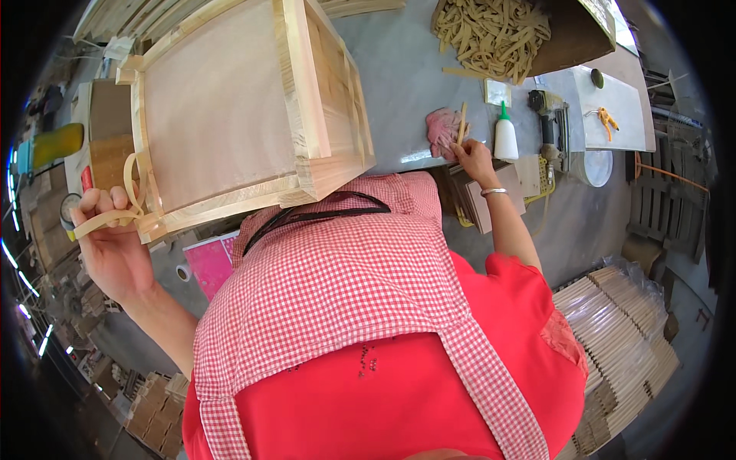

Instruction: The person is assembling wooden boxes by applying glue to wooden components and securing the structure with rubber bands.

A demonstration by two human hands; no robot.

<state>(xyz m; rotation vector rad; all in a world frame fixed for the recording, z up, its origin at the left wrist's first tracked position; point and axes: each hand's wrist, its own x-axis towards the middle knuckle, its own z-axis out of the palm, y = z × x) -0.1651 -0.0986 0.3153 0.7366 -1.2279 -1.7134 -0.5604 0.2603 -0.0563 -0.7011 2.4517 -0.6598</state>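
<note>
At the left, my left hand (115,245) has its fingers curled round a tan flat strip (103,220), which loops up beside the corner of a pale wooden box frame (312,92). The frame stands tilted on the table, a smooth light panel (218,107) set inside its rails. Over on the right, my right hand (475,162) pinches a thin tan stick (463,124) at its lower end. A crumpled pink cloth (442,130) lies right beside that stick. Close to the right hand stands a white squeeze bottle (505,138) with a green tip.
A cardboard box (579,38) with a heap of tan strips (491,34) sits at the far right. Beyond the bottle lie a nail gun (548,126) and an orange-handled tool (608,120). Bundled wooden slats (613,337) are stacked at the lower right.
</note>
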